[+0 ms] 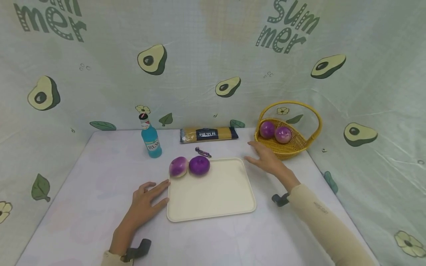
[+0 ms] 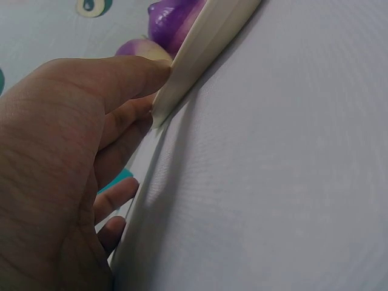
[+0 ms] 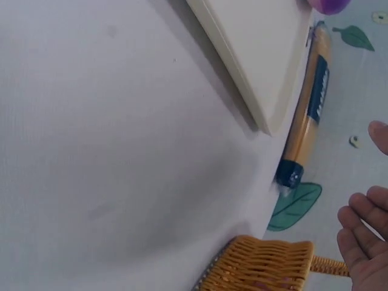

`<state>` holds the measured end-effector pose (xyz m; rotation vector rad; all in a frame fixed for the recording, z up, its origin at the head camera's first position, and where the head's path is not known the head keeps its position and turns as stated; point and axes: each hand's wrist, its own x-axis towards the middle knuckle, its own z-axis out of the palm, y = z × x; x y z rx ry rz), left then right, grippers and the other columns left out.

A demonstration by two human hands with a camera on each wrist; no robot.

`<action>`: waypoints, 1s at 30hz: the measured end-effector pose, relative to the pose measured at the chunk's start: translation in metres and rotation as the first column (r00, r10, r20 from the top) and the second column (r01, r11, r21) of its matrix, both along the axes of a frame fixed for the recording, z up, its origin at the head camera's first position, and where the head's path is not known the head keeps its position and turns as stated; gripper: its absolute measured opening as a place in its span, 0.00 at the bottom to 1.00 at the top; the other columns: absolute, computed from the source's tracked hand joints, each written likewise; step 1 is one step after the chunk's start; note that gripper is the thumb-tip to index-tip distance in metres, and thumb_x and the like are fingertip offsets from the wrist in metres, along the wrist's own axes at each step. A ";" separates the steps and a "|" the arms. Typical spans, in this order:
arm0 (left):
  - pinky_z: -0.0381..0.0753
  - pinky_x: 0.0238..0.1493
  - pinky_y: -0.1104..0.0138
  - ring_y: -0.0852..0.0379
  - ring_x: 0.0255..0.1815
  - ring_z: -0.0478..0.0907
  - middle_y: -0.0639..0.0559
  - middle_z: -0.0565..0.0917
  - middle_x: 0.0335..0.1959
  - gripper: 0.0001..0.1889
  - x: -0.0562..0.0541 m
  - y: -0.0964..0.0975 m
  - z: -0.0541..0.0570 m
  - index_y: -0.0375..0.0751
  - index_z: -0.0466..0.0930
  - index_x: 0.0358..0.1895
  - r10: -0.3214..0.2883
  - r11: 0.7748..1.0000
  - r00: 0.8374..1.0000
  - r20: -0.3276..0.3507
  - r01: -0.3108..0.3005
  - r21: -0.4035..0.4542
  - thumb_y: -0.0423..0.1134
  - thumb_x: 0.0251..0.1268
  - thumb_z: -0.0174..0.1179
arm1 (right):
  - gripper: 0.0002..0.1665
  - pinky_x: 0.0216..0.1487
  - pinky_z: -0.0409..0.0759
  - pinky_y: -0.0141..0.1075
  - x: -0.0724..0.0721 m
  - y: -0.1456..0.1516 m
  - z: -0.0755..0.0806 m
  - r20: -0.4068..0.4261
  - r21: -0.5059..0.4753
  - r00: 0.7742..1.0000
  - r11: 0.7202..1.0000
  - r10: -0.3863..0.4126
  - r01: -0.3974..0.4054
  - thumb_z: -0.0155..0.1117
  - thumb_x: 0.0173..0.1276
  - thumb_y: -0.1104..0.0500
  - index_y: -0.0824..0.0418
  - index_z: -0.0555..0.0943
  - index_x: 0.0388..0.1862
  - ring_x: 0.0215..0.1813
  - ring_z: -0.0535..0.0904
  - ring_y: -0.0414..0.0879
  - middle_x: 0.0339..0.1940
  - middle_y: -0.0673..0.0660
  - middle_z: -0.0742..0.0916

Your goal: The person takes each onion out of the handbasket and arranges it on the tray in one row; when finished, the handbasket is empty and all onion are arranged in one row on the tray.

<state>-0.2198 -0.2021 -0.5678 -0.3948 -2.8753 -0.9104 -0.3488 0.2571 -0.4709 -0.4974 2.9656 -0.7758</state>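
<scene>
My left hand (image 1: 145, 205) is at the left edge of a cream tray (image 1: 213, 195). In the left wrist view its thumb and forefinger touch the tray's rim, the fingers fairly straight. Two round purple-and-white vegetables, one paler (image 1: 178, 167) and one darker (image 1: 199, 165), sit in the tray's far left corner. Over the table between tray and wicker basket (image 1: 293, 148), my right hand (image 1: 267, 159) has its fingers extended and holds nothing. Inside the basket lie two more such purple vegetables, one at the left (image 1: 267, 129) and one at the right (image 1: 283, 135).
A blue bottle (image 1: 152, 142) stands at the back left. Behind the tray lie a wrapped candy (image 1: 203, 152) and a yellow pasta packet (image 1: 209, 135), the latter near the printed cloth backdrop. The basket's tall handle (image 1: 293, 103) arches upward.
</scene>
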 end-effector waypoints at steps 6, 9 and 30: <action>0.50 0.64 0.38 0.42 0.70 0.58 0.58 0.74 0.70 0.31 0.001 0.000 0.000 0.61 0.70 0.73 -0.006 1.000 1.000 -0.006 0.006 0.010 0.58 0.68 0.61 | 0.42 0.71 0.62 0.58 -0.003 0.013 0.004 -0.003 -0.008 1.000 1.000 -0.013 0.013 0.66 0.71 0.45 0.61 0.64 0.76 0.75 0.61 0.61 0.76 0.64 0.68; 0.50 0.63 0.38 0.41 0.70 0.58 0.59 0.74 0.70 0.31 0.002 0.001 -0.001 0.61 0.70 0.73 -0.007 1.000 1.000 -0.002 0.007 0.010 0.58 0.68 0.61 | 0.41 0.71 0.63 0.58 -0.005 0.018 0.005 -0.017 -0.007 1.000 1.000 -0.016 0.016 0.66 0.71 0.46 0.61 0.65 0.75 0.74 0.62 0.61 0.75 0.64 0.69; 0.50 0.64 0.39 0.42 0.70 0.58 0.57 0.75 0.69 0.31 -0.001 0.000 0.001 0.61 0.70 0.73 -0.005 1.000 1.000 -0.011 0.005 0.011 0.57 0.68 0.62 | 0.40 0.71 0.59 0.62 -0.025 0.049 0.013 -0.060 0.007 0.994 0.996 -0.089 0.090 0.67 0.71 0.49 0.65 0.65 0.75 0.75 0.59 0.66 0.74 0.68 0.68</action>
